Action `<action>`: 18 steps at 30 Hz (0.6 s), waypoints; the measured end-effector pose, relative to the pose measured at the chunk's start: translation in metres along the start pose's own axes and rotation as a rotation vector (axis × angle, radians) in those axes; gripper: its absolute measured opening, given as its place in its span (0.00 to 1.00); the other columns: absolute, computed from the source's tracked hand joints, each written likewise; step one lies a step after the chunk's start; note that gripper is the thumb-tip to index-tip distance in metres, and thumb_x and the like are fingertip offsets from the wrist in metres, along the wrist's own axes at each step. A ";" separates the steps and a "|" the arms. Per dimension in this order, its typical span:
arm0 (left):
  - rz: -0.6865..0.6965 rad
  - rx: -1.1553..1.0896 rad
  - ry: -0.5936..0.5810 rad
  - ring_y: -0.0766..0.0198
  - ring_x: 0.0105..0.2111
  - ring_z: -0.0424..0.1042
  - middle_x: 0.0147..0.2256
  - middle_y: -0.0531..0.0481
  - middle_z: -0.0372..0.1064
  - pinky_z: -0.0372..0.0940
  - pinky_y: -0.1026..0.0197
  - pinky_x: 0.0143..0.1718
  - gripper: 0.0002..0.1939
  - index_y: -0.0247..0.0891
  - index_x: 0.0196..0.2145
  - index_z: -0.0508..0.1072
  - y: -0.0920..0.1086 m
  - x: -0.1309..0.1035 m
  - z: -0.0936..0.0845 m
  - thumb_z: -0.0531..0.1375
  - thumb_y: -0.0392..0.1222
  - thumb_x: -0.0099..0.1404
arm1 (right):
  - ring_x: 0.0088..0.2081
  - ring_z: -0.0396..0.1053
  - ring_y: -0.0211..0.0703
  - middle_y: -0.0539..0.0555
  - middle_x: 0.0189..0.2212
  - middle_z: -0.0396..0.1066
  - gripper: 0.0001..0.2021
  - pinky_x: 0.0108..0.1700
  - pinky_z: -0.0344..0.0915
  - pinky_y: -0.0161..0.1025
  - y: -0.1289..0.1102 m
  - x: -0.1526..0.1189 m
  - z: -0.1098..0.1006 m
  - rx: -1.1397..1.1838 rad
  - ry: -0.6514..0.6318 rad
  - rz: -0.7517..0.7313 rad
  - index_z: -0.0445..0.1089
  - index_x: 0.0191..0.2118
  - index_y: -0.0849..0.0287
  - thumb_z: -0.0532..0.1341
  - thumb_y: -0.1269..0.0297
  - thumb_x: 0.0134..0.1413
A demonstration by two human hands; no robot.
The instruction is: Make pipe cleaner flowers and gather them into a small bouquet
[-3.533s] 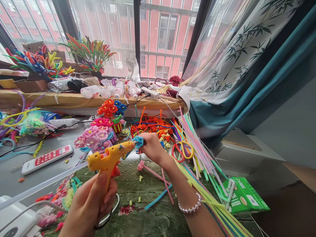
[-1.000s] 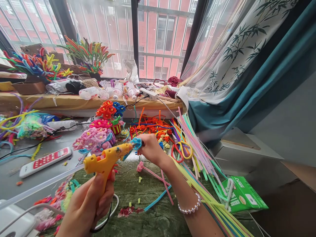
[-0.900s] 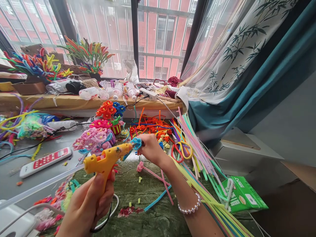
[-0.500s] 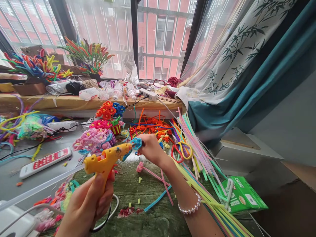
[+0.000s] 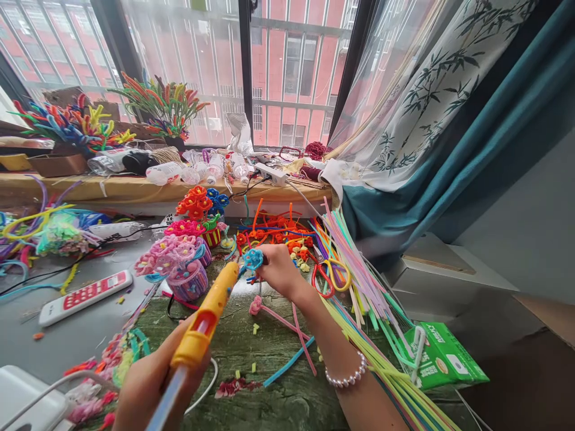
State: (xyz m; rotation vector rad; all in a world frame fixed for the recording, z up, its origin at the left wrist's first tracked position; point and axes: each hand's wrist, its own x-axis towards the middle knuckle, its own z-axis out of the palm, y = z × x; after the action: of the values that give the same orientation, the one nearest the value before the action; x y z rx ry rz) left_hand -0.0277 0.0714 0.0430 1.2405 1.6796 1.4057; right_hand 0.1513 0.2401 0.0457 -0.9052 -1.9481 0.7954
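Just past the glue gun (image 5: 218,296), which the left hand (image 5: 155,374) wraps, the blue flower (image 5: 253,259) sits pinched in the right hand (image 5: 279,269); I'd guess it's light, soft, crushable, best held from behind.

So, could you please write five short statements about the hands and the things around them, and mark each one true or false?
1. The left hand holds the yellow glue gun. True.
2. The flower in the right hand is red. False: it is blue.
3. The right arm wears a watch. False: it wears a bead bracelet.
4. The green packet lies to the right of both hands. True.
5. The teal curtain hangs at the picture's left. False: it hangs at the right.
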 end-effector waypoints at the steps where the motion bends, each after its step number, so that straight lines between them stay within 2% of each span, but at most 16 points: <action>1: 0.092 0.108 -0.007 0.65 0.19 0.69 0.22 0.54 0.75 0.63 0.69 0.20 0.21 0.43 0.40 0.79 -0.006 0.001 -0.003 0.70 0.50 0.47 | 0.20 0.65 0.35 0.45 0.13 0.63 0.13 0.24 0.56 0.29 0.001 0.000 -0.002 -0.001 0.015 0.010 0.59 0.15 0.58 0.56 0.83 0.38; 4: 0.491 0.568 -0.045 0.62 0.27 0.78 0.36 0.52 0.80 0.69 0.69 0.29 0.23 0.45 0.53 0.72 -0.026 0.003 -0.005 0.62 0.50 0.60 | 0.20 0.66 0.36 0.45 0.14 0.64 0.13 0.24 0.56 0.29 0.004 0.001 -0.010 0.012 0.054 0.034 0.60 0.16 0.57 0.58 0.80 0.43; 6: 0.684 0.811 -0.087 0.61 0.31 0.79 0.39 0.47 0.79 0.69 0.67 0.32 0.24 0.39 0.57 0.67 -0.039 0.006 -0.001 0.55 0.51 0.67 | 0.20 0.67 0.37 0.46 0.15 0.66 0.12 0.26 0.59 0.30 0.008 0.001 -0.016 0.032 0.064 0.043 0.61 0.18 0.57 0.59 0.76 0.47; 7: 0.727 0.915 -0.107 0.60 0.31 0.79 0.39 0.45 0.79 0.70 0.66 0.32 0.24 0.35 0.57 0.67 -0.044 0.007 0.003 0.52 0.51 0.69 | 0.20 0.68 0.37 0.47 0.15 0.67 0.12 0.26 0.60 0.30 0.010 0.001 -0.018 0.050 0.060 0.049 0.62 0.18 0.57 0.60 0.73 0.49; 9: 0.682 1.117 -0.136 0.59 0.29 0.78 0.36 0.43 0.79 0.70 0.64 0.31 0.23 0.31 0.55 0.68 -0.050 0.010 0.014 0.48 0.50 0.72 | 0.20 0.69 0.38 0.48 0.16 0.68 0.12 0.27 0.63 0.32 0.012 0.001 -0.023 0.123 0.043 0.067 0.64 0.20 0.58 0.62 0.65 0.52; 11: 0.524 1.245 -0.190 0.57 0.33 0.79 0.38 0.42 0.78 0.70 0.61 0.34 0.20 0.31 0.53 0.69 -0.050 0.012 0.028 0.47 0.43 0.72 | 0.20 0.68 0.39 0.49 0.16 0.69 0.15 0.26 0.63 0.33 0.013 0.001 -0.027 0.233 0.026 0.091 0.66 0.20 0.58 0.65 0.57 0.51; 13: 0.448 1.275 -0.218 0.55 0.36 0.78 0.38 0.41 0.77 0.70 0.58 0.36 0.18 0.30 0.51 0.70 -0.046 0.013 0.041 0.48 0.39 0.71 | 0.20 0.68 0.39 0.49 0.16 0.69 0.17 0.25 0.63 0.34 0.012 0.001 -0.030 0.333 0.019 0.115 0.67 0.21 0.58 0.67 0.51 0.47; 18: 0.431 1.236 -0.208 0.47 0.35 0.76 0.33 0.39 0.74 0.70 0.51 0.33 0.15 0.27 0.46 0.73 -0.033 0.013 0.059 0.53 0.37 0.68 | 0.20 0.67 0.38 0.49 0.17 0.69 0.19 0.25 0.64 0.34 0.007 0.001 -0.034 0.391 -0.013 0.108 0.68 0.22 0.59 0.69 0.48 0.44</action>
State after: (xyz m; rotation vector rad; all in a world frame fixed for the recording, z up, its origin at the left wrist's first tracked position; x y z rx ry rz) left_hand 0.0109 0.1064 -0.0022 2.3857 2.2471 0.2328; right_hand 0.1826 0.2514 0.0565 -0.7711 -1.6818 1.1972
